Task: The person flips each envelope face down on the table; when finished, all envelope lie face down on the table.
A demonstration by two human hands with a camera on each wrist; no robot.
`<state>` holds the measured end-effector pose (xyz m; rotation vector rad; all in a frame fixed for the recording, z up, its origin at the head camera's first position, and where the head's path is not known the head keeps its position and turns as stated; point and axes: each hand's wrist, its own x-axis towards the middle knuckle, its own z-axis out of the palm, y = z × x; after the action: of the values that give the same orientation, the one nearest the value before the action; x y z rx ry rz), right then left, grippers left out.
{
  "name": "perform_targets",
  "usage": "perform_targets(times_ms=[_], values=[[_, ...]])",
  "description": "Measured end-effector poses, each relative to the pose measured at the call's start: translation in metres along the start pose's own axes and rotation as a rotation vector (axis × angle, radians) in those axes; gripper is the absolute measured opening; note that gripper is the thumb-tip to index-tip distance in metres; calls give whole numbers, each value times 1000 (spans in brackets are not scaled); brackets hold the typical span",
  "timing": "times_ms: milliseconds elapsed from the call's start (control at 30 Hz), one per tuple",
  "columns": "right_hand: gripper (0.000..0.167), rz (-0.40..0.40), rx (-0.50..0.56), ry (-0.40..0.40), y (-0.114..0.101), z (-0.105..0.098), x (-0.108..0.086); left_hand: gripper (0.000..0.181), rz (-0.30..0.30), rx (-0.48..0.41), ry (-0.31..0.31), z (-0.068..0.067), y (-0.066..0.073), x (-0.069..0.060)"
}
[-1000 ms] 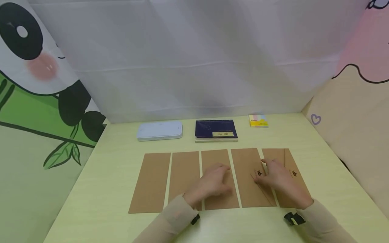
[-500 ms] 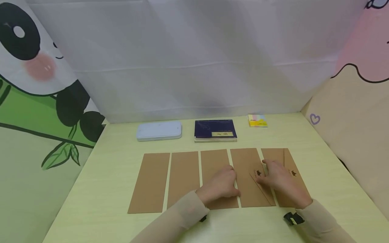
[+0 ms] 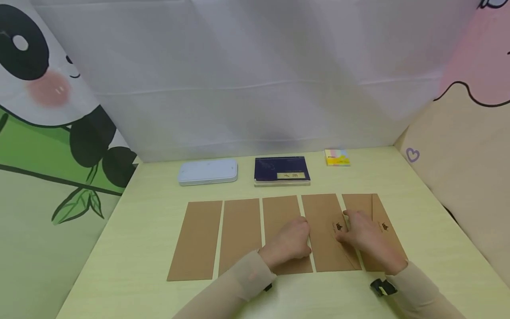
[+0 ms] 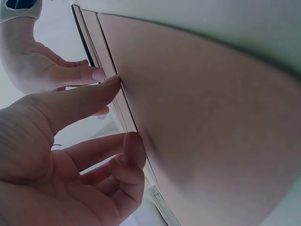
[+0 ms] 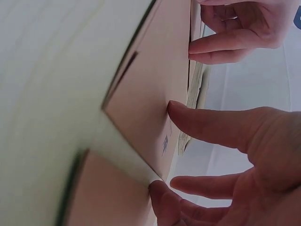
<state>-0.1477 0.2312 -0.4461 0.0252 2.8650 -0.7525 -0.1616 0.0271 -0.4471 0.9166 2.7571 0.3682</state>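
On my head feed the fourth envelope lies well in from the table's right edge, my left hand and right hand at its long sides. Left wrist: thumb and forefinger, moderately apart, touch an envelope edge. Right wrist: thumb near a dark mark, parted from the fingers.

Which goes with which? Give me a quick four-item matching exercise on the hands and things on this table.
1. left hand
2. right hand
3. dark blue book
4. pale case

A. behind the row, farthest left
B. over the fourth piece and fifth piece
C. mostly over the middle piece
D. between pale case and multicoloured pack

Pairs: 1-C, 2-B, 3-D, 4-A
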Motion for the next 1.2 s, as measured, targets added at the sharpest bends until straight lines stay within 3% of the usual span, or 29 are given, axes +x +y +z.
perform_targets(times_ms=[500, 767, 1200], values=[[77, 56, 63, -15, -4, -1, 1, 25, -14, 23, 17, 2, 3, 3], [78, 43, 94, -18, 0, -3, 1, 23, -11, 47, 26, 5, 4, 4], [66, -22, 139, -53, 12, -8, 3, 18, 14, 95, 22, 0, 8, 1]])
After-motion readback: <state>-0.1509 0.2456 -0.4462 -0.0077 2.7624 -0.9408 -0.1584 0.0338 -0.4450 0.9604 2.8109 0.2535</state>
